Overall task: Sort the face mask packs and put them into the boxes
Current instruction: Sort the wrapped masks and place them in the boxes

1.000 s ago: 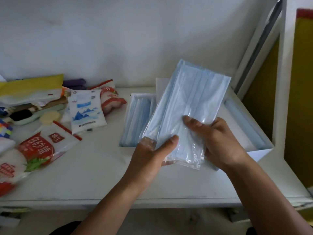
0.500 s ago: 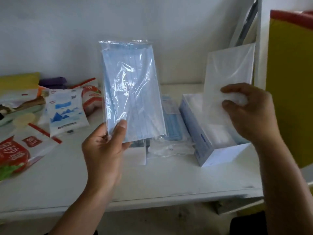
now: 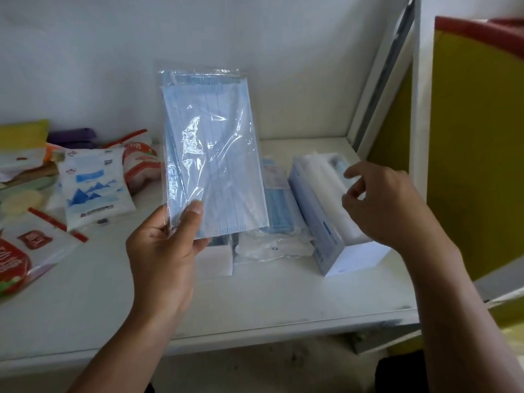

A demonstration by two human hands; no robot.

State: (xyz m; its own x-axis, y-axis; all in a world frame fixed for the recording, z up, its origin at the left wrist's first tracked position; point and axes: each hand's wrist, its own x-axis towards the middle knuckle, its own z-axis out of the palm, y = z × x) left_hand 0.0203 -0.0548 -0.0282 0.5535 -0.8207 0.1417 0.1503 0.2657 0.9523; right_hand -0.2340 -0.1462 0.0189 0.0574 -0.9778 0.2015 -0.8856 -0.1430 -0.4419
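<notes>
The left hand [image 3: 163,251] holds a clear pack of blue face masks [image 3: 211,154] upright above the tabletop [image 3: 255,302], thumb pressed on the front of its lower corner and the fingers behind it. The right hand [image 3: 382,205] hovers over the open mask box [image 3: 326,231] on the right with fingers loosely spread and curled, gripping nothing that can be seen; the white packs [image 3: 320,177] already fill most of that box. Between the two, more blue packs [image 3: 280,211] lie flat, in what may be a second box whose white end [image 3: 217,259] shows below the held pack. The step in hand looks like sorting: white packs boxed on the right, blue ones going to the middle. The next move probably calls for tipping the held pack flat and lowering it onto the blue stack, squared up with the packs beneath
</notes>
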